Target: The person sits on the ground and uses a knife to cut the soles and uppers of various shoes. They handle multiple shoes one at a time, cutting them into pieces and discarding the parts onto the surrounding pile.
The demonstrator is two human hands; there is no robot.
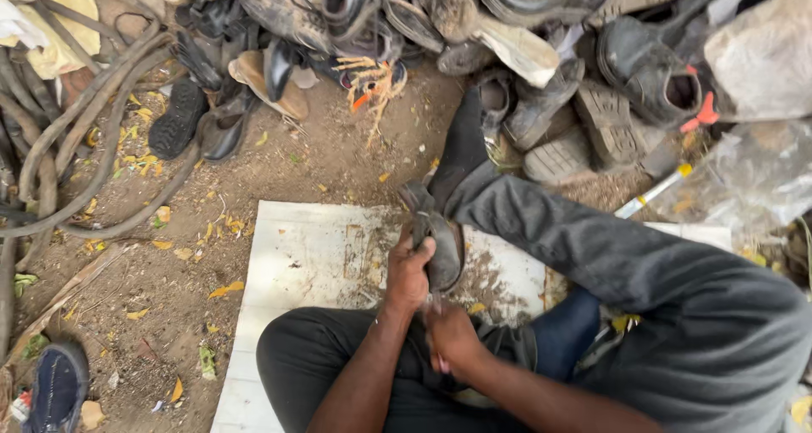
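A great heap of worn dark shoes (474,27) fills the far side of the dirt ground (152,306), within reach of the person seated before it, and a tangle of old rubber hoses (68,137) lies off to the left. The person sits on a white board (296,264), which keeps them and the scrapings off the soil; one grey-trousered leg (609,255) stretches out toward the pile. Against that leg rests a dark shoe sole (436,238), tilted up so its face is workable. The left hand (409,272) is clamped around the sole to steady it. The right hand (448,336), just below, is closed on something small; I cannot tell what.
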